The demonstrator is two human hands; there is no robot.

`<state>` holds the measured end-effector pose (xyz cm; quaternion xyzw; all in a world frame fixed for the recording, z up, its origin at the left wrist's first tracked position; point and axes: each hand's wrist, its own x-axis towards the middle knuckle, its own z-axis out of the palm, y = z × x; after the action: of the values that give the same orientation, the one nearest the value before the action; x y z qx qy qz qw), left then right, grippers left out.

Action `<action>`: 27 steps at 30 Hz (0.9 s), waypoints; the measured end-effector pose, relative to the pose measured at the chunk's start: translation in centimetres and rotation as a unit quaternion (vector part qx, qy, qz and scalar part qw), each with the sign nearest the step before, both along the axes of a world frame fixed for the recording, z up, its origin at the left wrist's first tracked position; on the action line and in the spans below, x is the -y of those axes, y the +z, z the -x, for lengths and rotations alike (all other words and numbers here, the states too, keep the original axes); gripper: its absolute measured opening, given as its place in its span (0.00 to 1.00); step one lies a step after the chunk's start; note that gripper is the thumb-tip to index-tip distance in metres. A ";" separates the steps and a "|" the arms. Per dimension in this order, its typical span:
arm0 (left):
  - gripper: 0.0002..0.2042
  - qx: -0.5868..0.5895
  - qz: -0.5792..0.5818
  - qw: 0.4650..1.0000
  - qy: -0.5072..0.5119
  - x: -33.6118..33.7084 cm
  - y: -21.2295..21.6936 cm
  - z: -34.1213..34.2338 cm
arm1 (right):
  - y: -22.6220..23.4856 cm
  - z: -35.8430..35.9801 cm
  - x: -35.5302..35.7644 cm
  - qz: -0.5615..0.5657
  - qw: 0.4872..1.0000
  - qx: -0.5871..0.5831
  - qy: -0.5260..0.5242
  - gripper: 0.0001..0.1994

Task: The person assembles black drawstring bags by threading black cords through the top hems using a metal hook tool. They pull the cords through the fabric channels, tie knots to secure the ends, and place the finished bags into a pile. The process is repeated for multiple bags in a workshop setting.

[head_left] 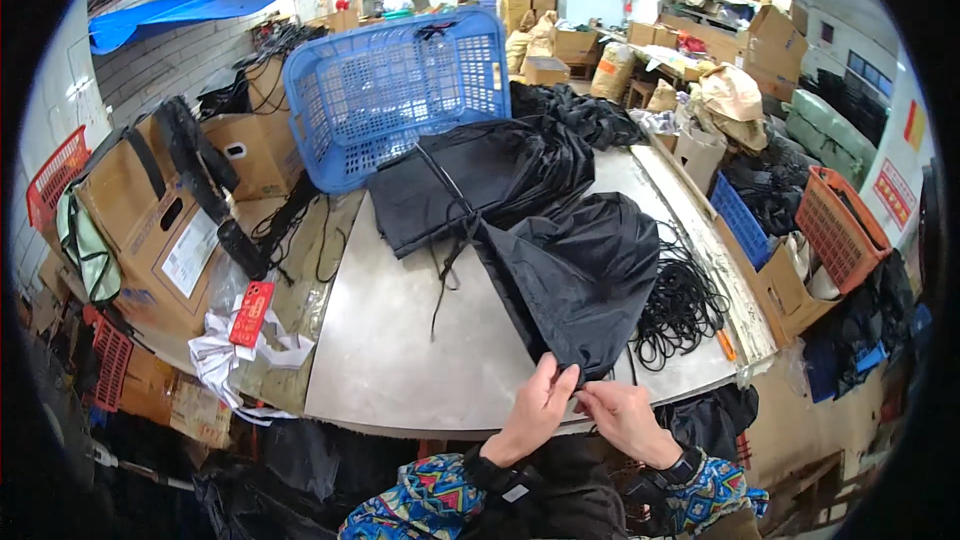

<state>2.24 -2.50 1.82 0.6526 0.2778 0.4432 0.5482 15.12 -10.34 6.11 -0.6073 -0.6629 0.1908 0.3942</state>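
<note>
A piece of black fabric [575, 275] lies spread on the grey metal table [400, 340], narrowing to a corner at the near edge. My left hand [538, 410] pinches that near corner between thumb and fingers. My right hand [625, 418] grips the same corner just to the right, the two hands almost touching. Thin black cords [445, 270] trail from the fabric across the table. More black fabric [490, 175] lies flat behind it, with a crumpled heap [575, 110] further back.
A blue plastic crate [400, 95] leans on its side at the table's back left. A coil of black cord [680, 305] lies at the right, with an orange-handled tool [726, 345]. Cardboard boxes [150, 220] stand left; blue [742, 220] and orange [838, 225] baskets stand right.
</note>
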 end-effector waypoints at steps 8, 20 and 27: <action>0.05 -0.295 -0.385 0.872 0.066 0.4 -0.3 0.0 | 9.4 -4.1 -1.5 -0.345 0.925 -0.078 -0.140 0.17; 0.06 -0.462 -0.563 0.681 0.076 -13.4 -2.8 12.1 | 2.2 -27.3 21.9 -0.405 0.699 -0.507 -0.300 0.12; 0.05 -0.332 -0.126 0.934 0.040 -11.4 2.3 14.4 | 2.8 -17.1 13.6 -0.044 0.760 -0.445 -0.472 0.10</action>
<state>-12.18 8.87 4.12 0.8145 0.4118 0.2543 0.3199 32.26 -23.97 8.86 -0.6718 -0.0501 0.2006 0.7113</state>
